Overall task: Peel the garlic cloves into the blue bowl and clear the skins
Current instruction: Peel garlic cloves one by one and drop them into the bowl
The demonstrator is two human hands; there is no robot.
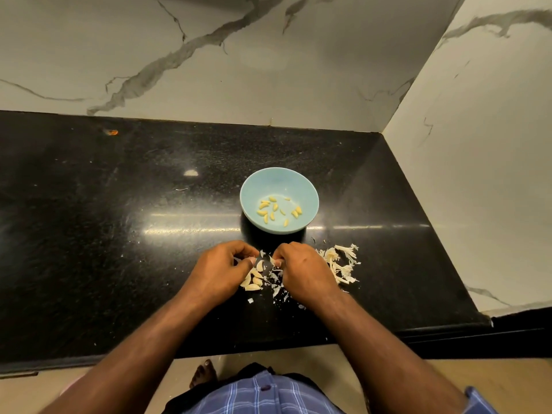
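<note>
A light blue bowl (279, 186) stands on the black counter and holds several yellowish peeled cloves (277, 210). Just in front of it, my left hand (222, 271) and my right hand (301, 271) rest on the counter with fingers curled. Each pinches something small and whitish at its fingertips; I cannot tell whether it is a clove or skin. Several unpeeled cloves (254, 279) lie between the hands, partly under my left hand. Papery skins (343, 264) are piled to the right of my right hand, and small flakes (277, 289) are scattered between the hands.
The black granite counter (119, 234) runs far to the left. Marble walls close it at the back and right (478, 174). Its front edge lies just below my forearms. A small orange spot (111, 132) sits at the back left.
</note>
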